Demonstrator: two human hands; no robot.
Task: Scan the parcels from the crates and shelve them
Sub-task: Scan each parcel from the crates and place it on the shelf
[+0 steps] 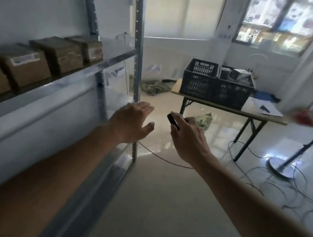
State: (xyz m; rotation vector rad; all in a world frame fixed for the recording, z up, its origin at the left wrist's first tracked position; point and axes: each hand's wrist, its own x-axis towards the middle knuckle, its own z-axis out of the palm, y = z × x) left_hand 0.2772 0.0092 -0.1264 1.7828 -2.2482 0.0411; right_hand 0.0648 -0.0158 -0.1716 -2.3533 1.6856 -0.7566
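Between shelf and crates, scanner in hand.

Head view: my right hand (187,135) grips the scanner (173,121), ready for the next label; my left hand (132,121) is spread, free to lift. Parcels (25,66) line the shelf's (91,68) front edge; crates (217,84) sit on the table's (253,113) left end.

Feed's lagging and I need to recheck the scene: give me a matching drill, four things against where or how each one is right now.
Things:
1. left hand
2. black scanner
3. cardboard parcels
4. black crates

States:
A. standing side by side on the folding table
B. lined up on the metal shelf
C. open, holding nothing
D. gripped in the right hand

Pairs: 1-C, 2-D, 3-B, 4-A. The right hand, folding table and metal shelf all show in the head view.
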